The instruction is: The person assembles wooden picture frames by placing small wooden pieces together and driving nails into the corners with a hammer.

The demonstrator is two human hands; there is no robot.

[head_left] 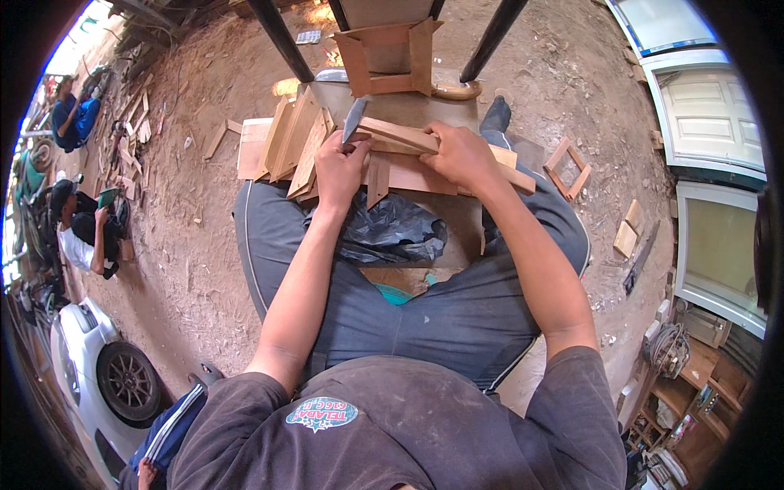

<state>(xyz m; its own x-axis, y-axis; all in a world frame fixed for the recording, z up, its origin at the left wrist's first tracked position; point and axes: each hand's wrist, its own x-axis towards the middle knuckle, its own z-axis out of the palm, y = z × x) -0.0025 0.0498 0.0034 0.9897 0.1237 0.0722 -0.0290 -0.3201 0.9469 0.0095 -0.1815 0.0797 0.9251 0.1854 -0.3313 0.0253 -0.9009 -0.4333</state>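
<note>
My left hand [339,167] is closed around a knife [354,117]; its grey blade points up and away from me, and its handle is hidden in my fingers. My right hand [464,157] grips a narrow wooden strip [396,134] from the right side, thumb on the near side. The strip's left end reaches close to my left hand; whether they touch I cannot tell. Beneath both hands lies a wider board [412,175]. Several cut wooden pieces [286,139] lean together just left of my left hand. A black plastic bag [392,229] is bunched below the boards.
A small wooden frame [388,84] stands beyond my hands between dark metal legs [282,41]. Another wooden frame [567,168] lies on the dirt floor at right. Two people work at far left, above a white car [86,359]. White-framed panels [709,110] line the right side.
</note>
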